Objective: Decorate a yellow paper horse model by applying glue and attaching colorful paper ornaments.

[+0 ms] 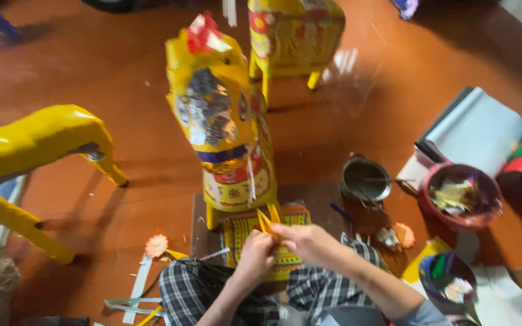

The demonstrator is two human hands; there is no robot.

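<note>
Both hands, left hand (255, 253) and right hand (306, 240), pinched a yellow strip (267, 220) before the paper horse (228, 127) on the floor (345, 115).

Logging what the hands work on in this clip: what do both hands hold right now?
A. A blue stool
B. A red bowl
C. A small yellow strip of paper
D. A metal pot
C: the left hand and the right hand pinch a small yellow paper strip between them, just in front of the decorated paper horse; the metal pot and the red bowl sit untouched on the floor.
</note>
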